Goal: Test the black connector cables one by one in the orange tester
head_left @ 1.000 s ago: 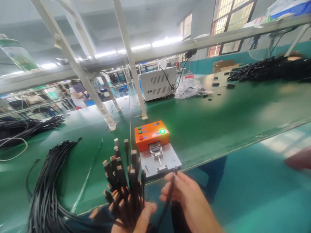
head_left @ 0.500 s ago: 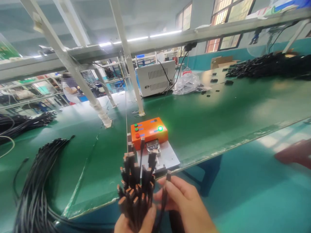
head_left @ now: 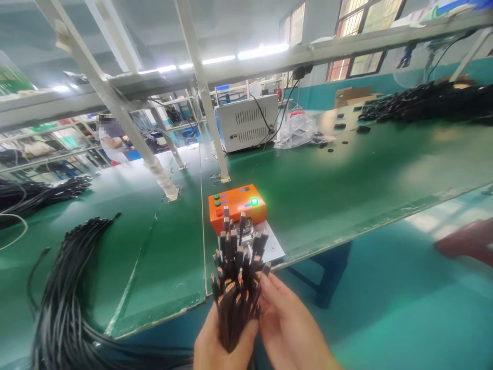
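My left hand (head_left: 225,336) is wrapped round a thick bundle of black USB cables (head_left: 234,303), their metal and orange-tipped connectors pointing up and away from me. Against the bundle's right side, my right hand (head_left: 287,318) pinches a single USB cable (head_left: 266,268) between thumb and fingers, its plug showing above the fingertips. Just beyond the bundle stands an orange test box (head_left: 236,203) with a lit green light and a red button. Its metal base plate (head_left: 273,244) and a small round gauge (head_left: 244,226) are partly hidden by the connectors.
On the left, a long bunch of black cables (head_left: 65,277) lies over the green table (head_left: 169,267). White posts (head_left: 213,118) rise from the tabletop. A white vented machine (head_left: 248,123), a plastic bag (head_left: 296,131) and a black heap (head_left: 423,105) are farther back. A person (head_left: 111,141) stands at far left.
My left hand has moved up and right with the bundle, which now covers the gauge more. The single cable in my right hand has come against the bundle's side.
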The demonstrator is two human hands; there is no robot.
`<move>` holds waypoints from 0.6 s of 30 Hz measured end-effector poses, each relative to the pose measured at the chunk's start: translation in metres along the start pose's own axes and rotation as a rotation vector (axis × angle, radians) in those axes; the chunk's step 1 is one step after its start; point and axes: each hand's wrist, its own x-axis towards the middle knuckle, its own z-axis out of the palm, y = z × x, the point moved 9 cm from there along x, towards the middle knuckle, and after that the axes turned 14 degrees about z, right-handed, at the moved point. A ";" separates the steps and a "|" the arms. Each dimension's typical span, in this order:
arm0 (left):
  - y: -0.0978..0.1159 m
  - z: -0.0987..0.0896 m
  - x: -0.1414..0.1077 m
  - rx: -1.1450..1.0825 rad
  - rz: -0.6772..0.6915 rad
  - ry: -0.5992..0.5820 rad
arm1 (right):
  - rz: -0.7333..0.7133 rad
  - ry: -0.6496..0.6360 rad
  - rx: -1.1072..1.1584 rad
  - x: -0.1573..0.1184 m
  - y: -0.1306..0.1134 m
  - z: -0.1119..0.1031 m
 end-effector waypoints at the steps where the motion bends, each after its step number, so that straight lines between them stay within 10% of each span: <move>1: 0.002 0.001 0.001 0.020 0.010 -0.025 | -0.010 -0.006 -0.031 -0.001 0.001 0.003; 10: 0.011 -0.014 0.001 -0.095 -0.041 0.109 | -0.040 -0.130 -0.377 -0.014 0.012 0.016; 18: 0.007 -0.026 -0.003 -0.309 -0.167 0.130 | -0.249 0.072 -1.015 -0.021 0.010 -0.001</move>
